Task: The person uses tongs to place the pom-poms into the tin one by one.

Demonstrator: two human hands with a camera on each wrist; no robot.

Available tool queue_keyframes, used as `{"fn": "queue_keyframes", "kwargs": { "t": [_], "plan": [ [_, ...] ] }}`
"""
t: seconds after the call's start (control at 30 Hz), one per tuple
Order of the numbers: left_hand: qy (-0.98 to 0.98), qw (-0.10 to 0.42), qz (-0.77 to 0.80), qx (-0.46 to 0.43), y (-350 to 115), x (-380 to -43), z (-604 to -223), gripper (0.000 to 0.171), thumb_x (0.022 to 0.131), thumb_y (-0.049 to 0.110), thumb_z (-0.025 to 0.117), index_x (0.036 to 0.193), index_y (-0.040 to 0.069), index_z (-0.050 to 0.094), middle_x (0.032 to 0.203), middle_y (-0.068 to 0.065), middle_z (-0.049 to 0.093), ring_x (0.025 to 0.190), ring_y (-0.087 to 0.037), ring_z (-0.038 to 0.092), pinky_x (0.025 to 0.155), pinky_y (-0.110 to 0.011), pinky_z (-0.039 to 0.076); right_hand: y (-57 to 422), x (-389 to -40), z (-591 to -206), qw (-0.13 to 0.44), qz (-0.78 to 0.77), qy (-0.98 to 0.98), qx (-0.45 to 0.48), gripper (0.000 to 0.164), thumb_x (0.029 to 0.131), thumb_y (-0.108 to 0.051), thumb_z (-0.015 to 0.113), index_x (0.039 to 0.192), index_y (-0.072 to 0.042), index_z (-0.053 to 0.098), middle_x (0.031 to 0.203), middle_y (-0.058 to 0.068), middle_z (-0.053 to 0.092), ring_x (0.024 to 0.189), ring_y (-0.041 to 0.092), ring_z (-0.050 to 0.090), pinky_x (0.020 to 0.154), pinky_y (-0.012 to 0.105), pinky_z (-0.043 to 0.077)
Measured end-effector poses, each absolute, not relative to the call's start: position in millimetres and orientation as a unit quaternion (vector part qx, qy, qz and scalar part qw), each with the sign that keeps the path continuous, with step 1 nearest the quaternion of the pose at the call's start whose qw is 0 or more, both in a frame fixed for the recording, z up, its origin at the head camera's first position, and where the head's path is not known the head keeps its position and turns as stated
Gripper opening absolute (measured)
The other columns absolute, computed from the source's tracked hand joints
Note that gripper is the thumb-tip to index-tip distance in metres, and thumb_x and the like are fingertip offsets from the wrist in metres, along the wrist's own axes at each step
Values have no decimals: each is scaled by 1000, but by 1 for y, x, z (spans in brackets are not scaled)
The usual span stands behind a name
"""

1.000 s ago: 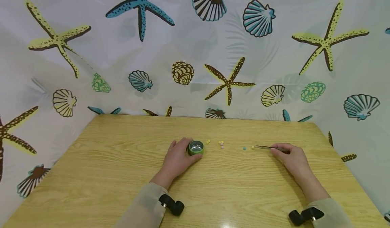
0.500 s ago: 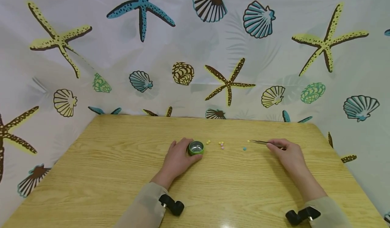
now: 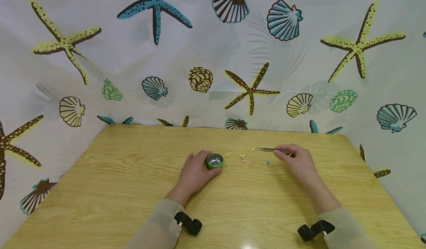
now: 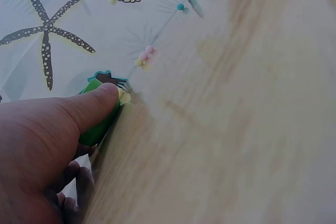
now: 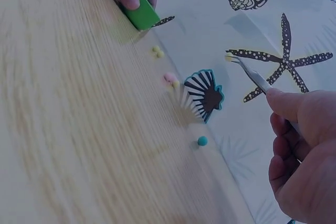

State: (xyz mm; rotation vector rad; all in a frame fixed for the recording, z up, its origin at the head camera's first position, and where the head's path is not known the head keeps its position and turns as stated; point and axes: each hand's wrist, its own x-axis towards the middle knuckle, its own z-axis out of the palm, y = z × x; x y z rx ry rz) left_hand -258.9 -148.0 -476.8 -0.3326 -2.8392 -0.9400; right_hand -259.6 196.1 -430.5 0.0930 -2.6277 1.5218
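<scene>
On my head view, a yellow bead (image 3: 254,149) sits at the tips of the tweezers (image 3: 266,149), pinched at three o'clock by the right hand (image 3: 296,162), thumb and fingers drawn together. From that bead, pink and yellow beads (image 3: 243,157) lie toward eight o'clock, a blue bead (image 3: 268,162) toward four. Farther toward eight, I see the left hand (image 3: 196,171) curled partway around the green tin (image 3: 215,167) on the table (image 3: 233,204).

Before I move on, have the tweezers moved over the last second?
Yes, leftward and farther away. In the head view, the tips of the tweezers were right of the blue ball a second ago; now they are beyond it, to its left.
</scene>
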Motion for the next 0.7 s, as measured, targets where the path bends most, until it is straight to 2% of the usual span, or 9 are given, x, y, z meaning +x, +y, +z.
{"fn": "queue_keyframes", "kwargs": {
  "t": [0.37, 0.7],
  "plan": [
    [-939, 70, -317, -114, -148, -259, -477, 65, 98, 35, 89, 146, 0, 65, 139, -15, 70, 135, -35, 64, 134, -62, 21, 163, -263, -429, 44, 512, -856, 56, 29, 107, -29, 78, 128, -8, 81, 126, 10, 74, 105, 26, 63, 84, 32, 54],
    [-938, 67, -321, -114, -149, -260, -478, 65, 98, 35, 89, 147, 1, 65, 140, -15, 70, 135, -35, 64, 134, -61, 20, 133, -265, -430, 40, 515, -852, 88, 24, 107, -25, 78, 124, -8, 83, 124, 8, 76, 108, 27, 65, 90, 38, 54]
  ]
}}
